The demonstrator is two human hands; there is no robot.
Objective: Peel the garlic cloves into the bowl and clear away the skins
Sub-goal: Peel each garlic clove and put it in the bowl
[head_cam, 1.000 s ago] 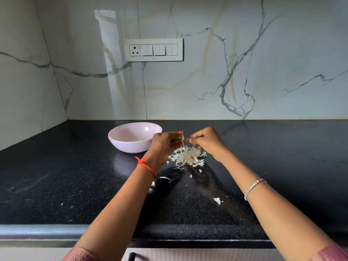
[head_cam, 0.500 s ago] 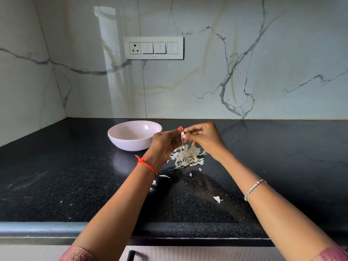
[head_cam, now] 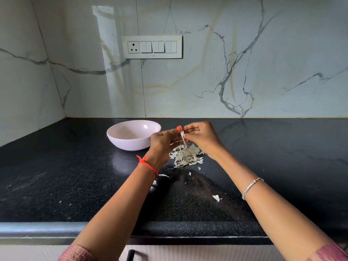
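A small pale garlic clove is pinched between both hands above the counter. My left hand grips it from the left, thumb on top. My right hand pinches its skin from the right. Directly beneath them lies a heap of white garlic skins on the black counter. A pale pink bowl stands just left of my left hand; what lies inside it is hard to make out.
Loose skin flakes lie nearer me, one right of centre and one by my left wrist. The black counter meets marble walls at back and left. A switch panel sits on the back wall.
Both hands have risen slightly off the skin heap and drawn together on the clove. The bowl and heap have not moved.
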